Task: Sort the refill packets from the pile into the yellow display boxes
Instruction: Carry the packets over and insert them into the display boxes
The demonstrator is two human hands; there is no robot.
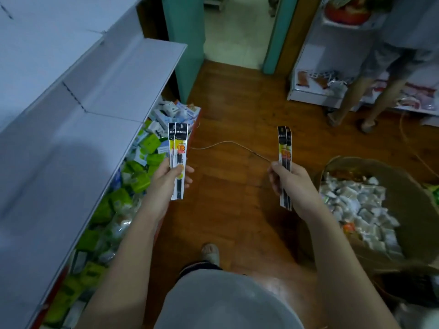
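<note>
My left hand [167, 178] grips two long, narrow refill packets [178, 148], black and white with a yellow label, held upright above the wooden floor. Over to the right, my right hand [288, 184] pinches two more refill packets [285, 148], darker ones seen nearly edge-on, also upright. Both pairs stick out above and below the fingers. No yellow display box is in view.
A white shelf board [71, 119] runs along the left, above a low bin heaped with green and white packets [133, 176]. A brown box of small white packets [361, 210] stands at the right. Another person's legs [370, 100] are at the far right, by a white shelf. A thin cord [228, 143] lies across the floor.
</note>
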